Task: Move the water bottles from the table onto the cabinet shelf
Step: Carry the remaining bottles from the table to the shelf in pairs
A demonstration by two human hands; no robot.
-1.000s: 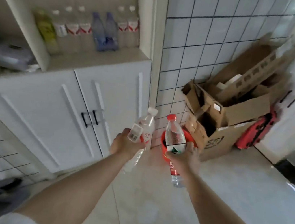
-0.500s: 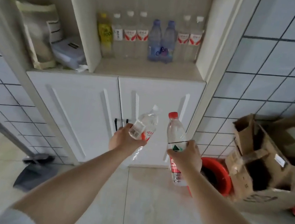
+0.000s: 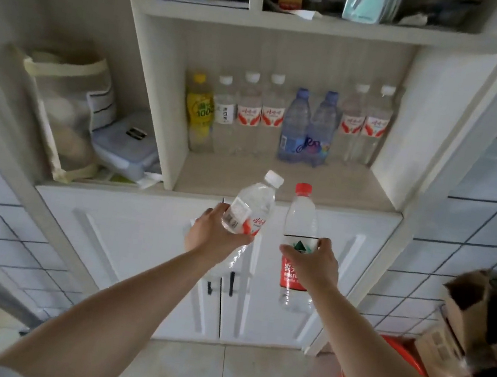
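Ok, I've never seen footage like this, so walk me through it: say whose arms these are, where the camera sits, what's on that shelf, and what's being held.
There is no machine here. The arms belong to a person wearing a wide-angle camera on the head, so you look forward and down along them. The left hand holds a clear bottle with a white cap, tilted. The right hand holds a red-capped bottle upright. Both are raised in front of a white cabinet. Its open shelf already carries a row of bottles at the back: one yellow bottle, several clear ones with white caps, and two blue bottles. The front of the shelf is bare. A cardboard box stands at the right edge.
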